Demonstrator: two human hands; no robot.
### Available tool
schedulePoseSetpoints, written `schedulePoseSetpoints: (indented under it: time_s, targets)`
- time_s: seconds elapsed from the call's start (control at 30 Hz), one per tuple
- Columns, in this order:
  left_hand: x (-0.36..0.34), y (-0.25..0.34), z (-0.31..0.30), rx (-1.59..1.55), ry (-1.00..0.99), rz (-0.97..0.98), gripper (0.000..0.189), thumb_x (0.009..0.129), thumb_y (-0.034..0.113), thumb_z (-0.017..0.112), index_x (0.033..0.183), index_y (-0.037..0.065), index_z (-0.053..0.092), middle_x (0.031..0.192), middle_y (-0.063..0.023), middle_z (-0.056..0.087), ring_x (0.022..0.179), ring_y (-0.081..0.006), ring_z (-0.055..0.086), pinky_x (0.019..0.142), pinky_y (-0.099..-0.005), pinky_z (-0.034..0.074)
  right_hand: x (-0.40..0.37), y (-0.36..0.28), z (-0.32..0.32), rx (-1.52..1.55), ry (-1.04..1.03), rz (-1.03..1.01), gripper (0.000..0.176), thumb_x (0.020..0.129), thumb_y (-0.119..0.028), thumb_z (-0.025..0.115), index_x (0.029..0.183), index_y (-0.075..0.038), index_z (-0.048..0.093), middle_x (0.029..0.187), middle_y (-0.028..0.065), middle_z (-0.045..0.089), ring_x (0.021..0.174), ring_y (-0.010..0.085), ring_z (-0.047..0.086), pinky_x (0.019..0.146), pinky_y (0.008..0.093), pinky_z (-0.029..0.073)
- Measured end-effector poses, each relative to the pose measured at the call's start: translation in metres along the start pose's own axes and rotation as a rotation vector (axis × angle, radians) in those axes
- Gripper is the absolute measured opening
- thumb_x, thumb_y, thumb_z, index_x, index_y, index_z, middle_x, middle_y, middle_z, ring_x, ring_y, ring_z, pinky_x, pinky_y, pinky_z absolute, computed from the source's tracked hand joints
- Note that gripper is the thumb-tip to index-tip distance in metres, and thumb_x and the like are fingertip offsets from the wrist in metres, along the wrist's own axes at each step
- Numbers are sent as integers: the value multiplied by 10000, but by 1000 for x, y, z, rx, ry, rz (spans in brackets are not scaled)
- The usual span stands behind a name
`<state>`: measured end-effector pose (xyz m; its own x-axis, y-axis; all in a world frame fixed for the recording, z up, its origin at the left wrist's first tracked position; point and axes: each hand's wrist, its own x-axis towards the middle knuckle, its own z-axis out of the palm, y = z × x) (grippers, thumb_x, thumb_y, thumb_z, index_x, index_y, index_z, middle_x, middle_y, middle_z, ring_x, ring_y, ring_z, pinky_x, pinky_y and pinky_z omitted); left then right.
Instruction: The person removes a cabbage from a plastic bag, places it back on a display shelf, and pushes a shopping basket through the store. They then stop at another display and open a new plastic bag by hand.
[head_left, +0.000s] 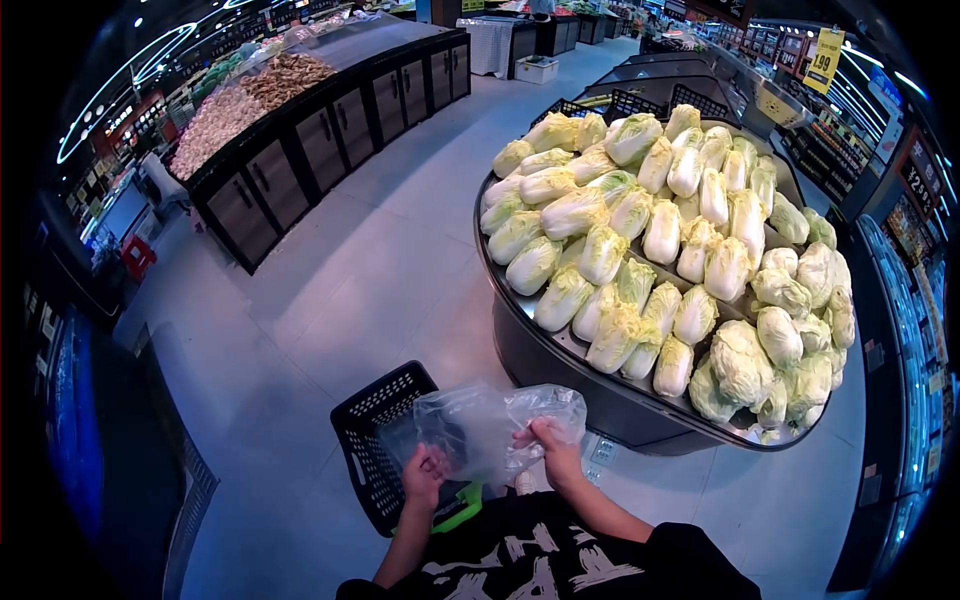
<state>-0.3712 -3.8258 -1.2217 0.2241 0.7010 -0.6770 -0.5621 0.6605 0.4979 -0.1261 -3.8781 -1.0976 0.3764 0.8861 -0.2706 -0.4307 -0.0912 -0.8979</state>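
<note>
A clear plastic bag (468,428) is stretched between my two hands in front of my body. My left hand (424,474) is closed on its left side, fingers curled. On the other side, my right hand (543,440) pinches the bunched plastic. Below and behind the bag is a black shopping basket (372,420) with a green handle (462,508), partly hidden by the bag and my left arm. Ahead to the right, many napa cabbages (575,212) are piled on a rounded display stand (500,290), apart from my hands.
Rounder pale cabbages (740,360) fill the stand's near right section. Another produce counter (330,130) with dark cabinet doors stands at the far left. Pale floor (330,290) lies between the two. A yellow price sign (825,60) hangs at upper right, above a refrigerated shelf (900,380).
</note>
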Motion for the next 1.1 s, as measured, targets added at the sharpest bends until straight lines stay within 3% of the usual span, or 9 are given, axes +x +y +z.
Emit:
schedulePoseSetpoints:
  time_s: [0.23,0.33,0.37,0.5,0.63,0.73,0.8,0.9,1.1]
  targets:
    - [-14,6,22,27,-196,133,153,976,199,555,979,53,601,907,-64,644,784,-194,628,701,-364,544,17,11,-22,-57,43,-81,230,932,-194,635,1019,18,616,887,153,696,781,237,682,753,340,550]
    - [-23,10,33,21,-225,126,155,978,209,553,984,57,587,970,-103,658,823,-237,656,735,-403,562,16,-2,-24,51,136,179,286,929,-241,644,1045,18,612,854,123,695,747,228,675,744,333,550]
    - [-29,11,41,-12,-236,123,156,979,211,552,985,59,582,997,-117,663,841,-253,665,748,-418,566,21,3,-36,104,45,260,453,901,-329,673,1181,8,553,1061,157,660,918,252,657,809,373,536]
    - [-40,8,66,-55,-169,198,143,991,208,533,973,69,564,1166,-164,634,1038,-307,641,849,-520,538,17,15,-32,-139,323,338,814,796,-352,779,1395,-38,325,1413,190,381,1242,280,446,913,416,474]
    - [-39,-7,85,-130,-113,262,107,989,189,539,970,113,612,1281,-131,597,1243,-272,514,975,-541,449,3,32,-19,-593,479,-454,707,744,-154,814,1318,-50,415,1252,130,525,1053,211,539,827,353,478]
    - [-38,-24,94,-168,-154,276,105,981,209,564,960,125,624,1293,-112,597,1195,-211,539,976,-498,437,-4,21,-17,-624,-106,-374,571,735,-148,821,1201,-35,511,1085,82,615,916,159,580,779,310,481]
    - [-38,-35,101,-180,-165,291,145,975,202,588,1012,72,638,1080,-58,648,1017,-157,597,848,-366,501,-13,17,2,-638,-211,-421,479,706,-174,839,1077,-31,571,948,53,636,809,138,589,735,272,478]
    - [-49,-40,116,-156,-282,211,176,973,208,594,987,42,648,985,-45,657,877,-131,613,758,-259,482,-21,17,20,-671,-292,-449,412,715,-217,813,1012,-33,595,914,76,637,773,158,594,690,277,481]
    - [-57,-46,120,-139,-402,261,371,920,91,567,1268,-33,538,1074,-84,641,972,-170,620,895,-300,478,-16,30,16,-876,-176,-436,214,789,-142,721,923,-16,612,652,82,583,565,171,550,547,310,455]
